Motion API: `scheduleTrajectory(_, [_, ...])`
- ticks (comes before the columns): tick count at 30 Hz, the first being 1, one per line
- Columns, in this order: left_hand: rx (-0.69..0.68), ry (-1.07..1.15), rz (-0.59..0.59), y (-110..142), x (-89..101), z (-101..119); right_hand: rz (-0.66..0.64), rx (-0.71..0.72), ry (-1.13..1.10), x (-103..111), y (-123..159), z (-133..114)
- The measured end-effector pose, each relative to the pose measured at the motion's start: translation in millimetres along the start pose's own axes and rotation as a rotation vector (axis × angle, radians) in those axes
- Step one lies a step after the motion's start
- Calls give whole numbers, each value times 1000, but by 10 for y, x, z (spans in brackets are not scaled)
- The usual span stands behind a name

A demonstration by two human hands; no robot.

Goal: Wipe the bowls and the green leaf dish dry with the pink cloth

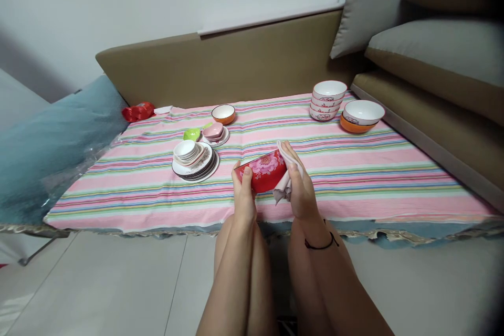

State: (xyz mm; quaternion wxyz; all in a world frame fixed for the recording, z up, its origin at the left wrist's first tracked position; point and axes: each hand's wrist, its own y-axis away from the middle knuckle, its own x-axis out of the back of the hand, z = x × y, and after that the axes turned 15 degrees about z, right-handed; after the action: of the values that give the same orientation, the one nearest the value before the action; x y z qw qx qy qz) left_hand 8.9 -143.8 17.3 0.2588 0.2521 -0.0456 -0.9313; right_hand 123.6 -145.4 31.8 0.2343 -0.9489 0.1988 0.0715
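Your left-hand fingers [248, 174] are clamped on the left end of a red floral bowl [265, 169], the thumb pressed to its outer wall. The fingers of your right hand [301, 189] are closed on a pale cloth [284, 188], which is folded over the bowl's right end and touches it. Your left hand [244, 199] and right hand together support the bowl, tilted on its side, above your knees at the front edge of the striped bedcover [260, 134]. A dark cord bracelet [321, 246] encircles your right wrist.

To the left of the bowl, the plate stack [208, 166] carries a stack of small white bowls [185, 148]. Just behind it are a green dish [191, 134] and a pink bowl [213, 129]; an orange bowl with a white interior [223, 114] sits farther back.

To the right, a stack of white red-rimmed bowls [326, 101] stands near a white bowl [364, 112] nested in a second orange bowl [356, 126]. Beyond these are the tan backrest [220, 71] and, at far right, piled cushions [437, 52].
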Motion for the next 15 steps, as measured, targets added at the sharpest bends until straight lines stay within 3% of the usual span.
scheduleTrajectory(9, [16, 49, 18, -8, -2, 0, 35, -86, -31, -31, 20, 7])
scheduleTrajectory(15, [59, 122, -82, 47, -44, 56, 178, -342, -172, -55, 22, 147])
